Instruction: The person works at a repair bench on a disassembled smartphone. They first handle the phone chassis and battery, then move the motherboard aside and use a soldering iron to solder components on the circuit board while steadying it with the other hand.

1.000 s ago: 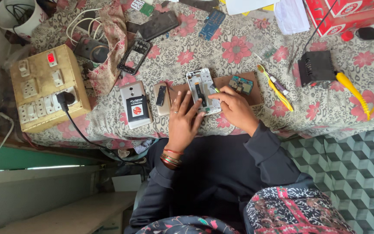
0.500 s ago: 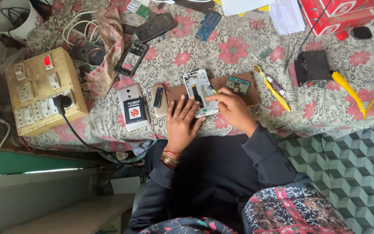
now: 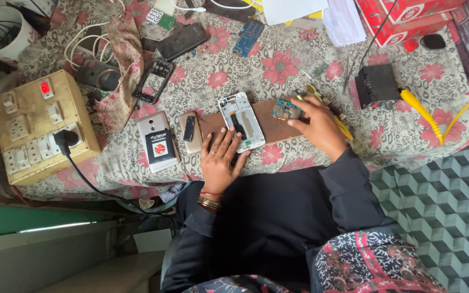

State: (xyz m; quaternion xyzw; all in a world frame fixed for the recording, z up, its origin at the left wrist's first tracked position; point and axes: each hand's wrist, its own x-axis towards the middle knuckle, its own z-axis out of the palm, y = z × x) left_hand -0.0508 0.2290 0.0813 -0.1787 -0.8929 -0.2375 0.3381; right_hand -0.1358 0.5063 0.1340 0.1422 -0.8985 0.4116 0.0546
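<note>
While the left hand (image 3: pixel 221 163) lies flat, fingers spread, steadying the opened white phone (image 3: pixel 240 121) on the brown board (image 3: pixel 270 122) near the desk's front edge, the right hand (image 3: pixel 321 126) pinches a small circuit board (image 3: pixel 285 110) at the board's right end. A yellow-handled tool (image 3: pixel 338 120) lies partly hidden under the right hand. A white back cover (image 3: pixel 158 141) sits left of the board, and a black box (image 3: pixel 376 86) right.

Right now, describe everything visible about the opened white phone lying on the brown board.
The opened white phone with its back cover removed lies flat, insides up, on the brown rectangular board, tilted slightly off the board's long edge. Its frame is white, looking like plastic or metal; inside show a dark component strip and a pale metallic panel. The left hand rests beside it, fingertips against its lower edge. The right hand is apart from it, on a small circuit piece.
</note>
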